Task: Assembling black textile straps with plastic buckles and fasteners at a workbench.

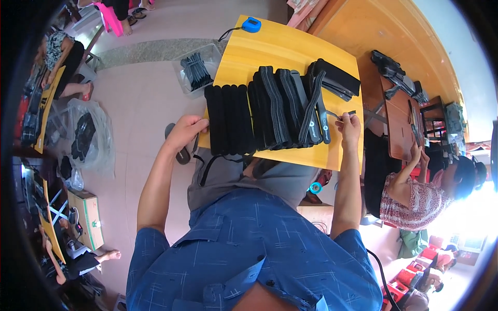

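My right hand [349,127] is closed at the right side of the yellow table [290,46], pinching a thin dark strap [334,115] that reaches toward the stacks. At the table's left edge, my left hand [185,132] has its thumb and fingers pressed together. A narrow dark strip shows just below it, and I cannot make out what the fingers hold. Between my hands stand rows of black fabric strips [228,119] and thicker grey-edged strips [275,109], packed side by side. One long strip [312,106] leans at their right end.
Flat black pieces [334,80] lie stacked at the table's far right. A blue tape measure [251,24] sits at the far left corner. A clear bin [212,54] with dark straps stands beyond the left edge. Other people work at tables on both sides.
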{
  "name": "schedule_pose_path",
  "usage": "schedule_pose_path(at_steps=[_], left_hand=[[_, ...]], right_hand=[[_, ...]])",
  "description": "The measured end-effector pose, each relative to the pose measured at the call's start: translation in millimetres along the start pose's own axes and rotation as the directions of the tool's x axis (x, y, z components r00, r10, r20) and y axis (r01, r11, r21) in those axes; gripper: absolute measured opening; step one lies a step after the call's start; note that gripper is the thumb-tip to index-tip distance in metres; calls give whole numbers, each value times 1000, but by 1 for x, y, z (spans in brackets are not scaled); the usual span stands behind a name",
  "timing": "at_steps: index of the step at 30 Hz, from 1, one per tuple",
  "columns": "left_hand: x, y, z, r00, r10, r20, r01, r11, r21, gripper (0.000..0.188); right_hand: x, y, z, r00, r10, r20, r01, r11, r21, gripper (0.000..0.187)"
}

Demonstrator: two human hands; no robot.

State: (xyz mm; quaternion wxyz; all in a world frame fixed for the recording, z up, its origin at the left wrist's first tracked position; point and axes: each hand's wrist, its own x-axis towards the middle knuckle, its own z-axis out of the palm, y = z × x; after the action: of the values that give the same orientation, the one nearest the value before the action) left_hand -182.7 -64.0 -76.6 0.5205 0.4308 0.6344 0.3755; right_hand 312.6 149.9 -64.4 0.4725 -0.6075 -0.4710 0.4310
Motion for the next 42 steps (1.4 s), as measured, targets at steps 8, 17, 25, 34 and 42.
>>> schedule_pose_path(at_steps=[8, 17, 25, 34, 42], left_hand=[[-4, 34, 10, 999, -37, 38, 46, 961, -274, 30], [14, 40, 25, 984, 122, 126, -63, 917, -394, 30], [12, 24, 70, 991, -29, -133, -83, 648, -757, 25], [6, 36, 85, 996, -25, -81, -60, 471, -880, 17], [10, 50, 91, 997, 52, -64, -81, 498, -863, 14]], right_hand=[[24, 17, -27, 973, -225, -59, 208, 956, -209, 13], [-24, -21, 34, 921, 81, 381, -36, 992, -124, 40], [-27, -55, 71, 812, 262, 522, -135, 954, -268, 84], [-38, -62, 95, 664, 228, 712, -367, 929, 44, 67], [-32, -64, 99, 667, 248, 703, -353, 936, 5, 64]])
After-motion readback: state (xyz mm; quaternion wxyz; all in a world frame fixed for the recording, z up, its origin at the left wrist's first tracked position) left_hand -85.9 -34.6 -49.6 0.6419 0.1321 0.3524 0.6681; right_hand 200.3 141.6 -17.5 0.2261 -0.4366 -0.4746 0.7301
